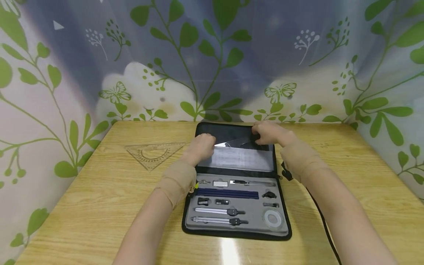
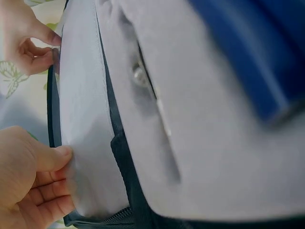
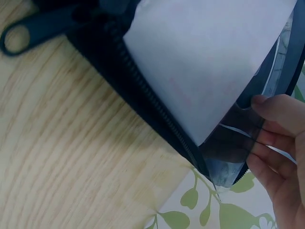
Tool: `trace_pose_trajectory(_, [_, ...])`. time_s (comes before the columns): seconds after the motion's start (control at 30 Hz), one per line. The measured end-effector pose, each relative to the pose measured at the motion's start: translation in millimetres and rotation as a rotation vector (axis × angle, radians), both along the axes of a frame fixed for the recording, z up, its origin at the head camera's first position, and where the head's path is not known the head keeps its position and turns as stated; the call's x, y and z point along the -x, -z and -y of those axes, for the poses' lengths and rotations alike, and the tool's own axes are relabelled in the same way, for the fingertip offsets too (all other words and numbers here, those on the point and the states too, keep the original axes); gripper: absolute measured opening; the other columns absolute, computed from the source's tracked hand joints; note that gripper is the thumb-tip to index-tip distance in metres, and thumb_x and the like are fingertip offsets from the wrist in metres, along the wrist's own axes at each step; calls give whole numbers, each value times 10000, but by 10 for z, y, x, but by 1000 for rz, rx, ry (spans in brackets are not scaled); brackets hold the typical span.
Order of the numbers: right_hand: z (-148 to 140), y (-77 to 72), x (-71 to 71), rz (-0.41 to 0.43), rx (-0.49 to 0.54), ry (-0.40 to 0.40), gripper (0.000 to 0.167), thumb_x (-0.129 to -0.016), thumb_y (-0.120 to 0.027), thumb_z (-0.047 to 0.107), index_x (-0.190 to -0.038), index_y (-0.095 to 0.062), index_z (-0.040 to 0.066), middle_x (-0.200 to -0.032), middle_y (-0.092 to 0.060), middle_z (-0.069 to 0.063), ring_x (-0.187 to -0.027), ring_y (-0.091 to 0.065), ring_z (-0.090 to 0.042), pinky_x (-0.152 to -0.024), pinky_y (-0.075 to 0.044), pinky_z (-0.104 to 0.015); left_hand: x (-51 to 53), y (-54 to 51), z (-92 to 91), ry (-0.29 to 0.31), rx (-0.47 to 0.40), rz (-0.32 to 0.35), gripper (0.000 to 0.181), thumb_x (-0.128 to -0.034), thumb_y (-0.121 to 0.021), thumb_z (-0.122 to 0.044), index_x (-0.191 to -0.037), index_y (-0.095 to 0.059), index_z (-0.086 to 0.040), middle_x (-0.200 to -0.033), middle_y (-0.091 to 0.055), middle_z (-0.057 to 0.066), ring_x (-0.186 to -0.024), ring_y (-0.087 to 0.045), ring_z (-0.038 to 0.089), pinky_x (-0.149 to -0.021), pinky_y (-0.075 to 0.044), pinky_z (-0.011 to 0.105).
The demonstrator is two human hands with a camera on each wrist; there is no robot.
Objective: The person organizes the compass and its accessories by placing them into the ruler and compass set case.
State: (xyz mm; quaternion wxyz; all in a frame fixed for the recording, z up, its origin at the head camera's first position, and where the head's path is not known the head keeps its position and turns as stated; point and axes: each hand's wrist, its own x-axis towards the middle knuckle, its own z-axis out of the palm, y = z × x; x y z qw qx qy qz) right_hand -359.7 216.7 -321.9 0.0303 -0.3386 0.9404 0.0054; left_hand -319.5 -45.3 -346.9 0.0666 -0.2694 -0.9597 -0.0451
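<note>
A black zip case lies unfolded on the table. Over its upper half, the left hand pinches the left edge of the clear pocket; the left wrist view shows this hand with its thumb on the pocket front and fingers behind. At the pocket's upper right, the right hand holds a clear plastic piece partly over the white sheet. In the right wrist view, the thumb and fingers of the right hand pinch clear plastic; its exact shape is unclear.
A clear triangle with a protractor cutout lies on the table left of the case. The grey tray holds two compasses, blue sticks, a white tape roll and small tools. A black cable runs under the right forearm.
</note>
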Motion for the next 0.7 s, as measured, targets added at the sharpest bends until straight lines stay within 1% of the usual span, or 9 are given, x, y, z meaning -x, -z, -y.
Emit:
trace_pose_trajectory(0.17, [0,18,-1,-20,12,-5,243,-773,-723,154,-938,-619,8,-939,-567,-125,-850,-565,-302,-771,-451,-431,2,3,11,8,-6,-6,91,-798,-581,-31,-718,-617,-54,-812,-632,117,-822,-625,309,-708,-497,422])
trace_pose_trajectory(0.27, [11,17,-11,-21,13,18,245,-771,-726,167,-933,-620,18,-937,-562,-113,-842,-555,-289,-773,-444,-427,8,-11,24,22,-5,1,123,-793,-578,-22,-680,-592,-68,-764,-621,95,-772,-623,281,-683,-494,407])
trace_pose_trajectory(0.33, [17,16,-13,-18,7,29,260,-774,-728,182,-943,-618,18,-947,-559,-114,-849,-553,-289,-779,-443,-428,9,-28,31,25,-12,29,162,-794,-571,-15,-648,-554,-84,-717,-587,66,-711,-591,243,-651,-480,386])
trace_pose_trajectory(0.4, [20,22,-12,-11,1,38,282,-779,-727,196,-967,-621,14,-976,-559,-120,-876,-554,-294,-799,-442,-430,12,-43,36,25,-21,64,198,-800,-557,-8,-629,-514,-98,-679,-538,41,-654,-525,206,-614,-449,361])
trace_pose_trajectory(0.5, [19,42,-4,-6,-1,31,296,-792,-716,190,-1004,-621,6,-1016,-556,-132,-921,-553,-305,-831,-438,-435,22,-42,39,20,-25,95,219,-801,-549,-4,-625,-477,-112,-665,-485,25,-630,-446,186,-585,-406,336])
trace_pose_trajectory(0.57, [14,56,-5,-12,5,17,295,-795,-710,171,-1017,-625,-3,-1029,-559,-141,-942,-555,-315,-846,-435,-440,26,-32,38,16,-23,96,216,-806,-547,-11,-626,-484,-111,-670,-504,30,-634,-466,187,-588,-413,339])
trace_pose_trajectory(0.7, [4,67,-19,-44,15,-14,284,-786,-714,150,-1008,-635,-9,-1008,-573,-141,-938,-564,-319,-851,-432,-445,24,-9,23,-6,-18,88,182,-808,-569,-31,-640,-540,-97,-738,-591,68,-723,-583,231,-650,-471,381])
